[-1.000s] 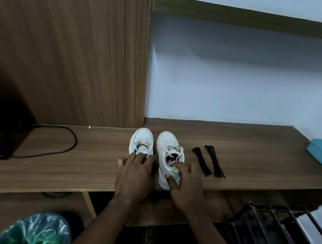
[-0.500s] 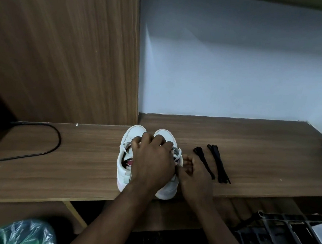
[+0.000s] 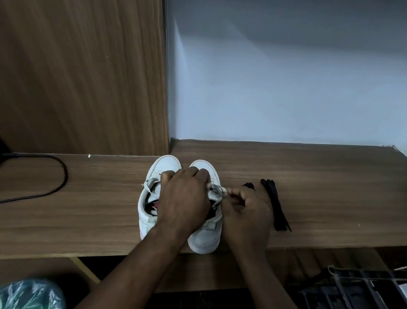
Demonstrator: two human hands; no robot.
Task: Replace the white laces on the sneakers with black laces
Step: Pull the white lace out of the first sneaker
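— Head view: where are the sneakers seen?
— Side by side on the wooden desk, near its front edge, gripped from above by the curled left hand.
— And the right hand?
— A white lace is pinched in it at the sneakers' right side; black laces are laid just beyond.

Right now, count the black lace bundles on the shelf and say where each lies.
2. The left bundle pokes out beyond the right hand, mostly hidden by it; the right bundle lies just right of that hand.
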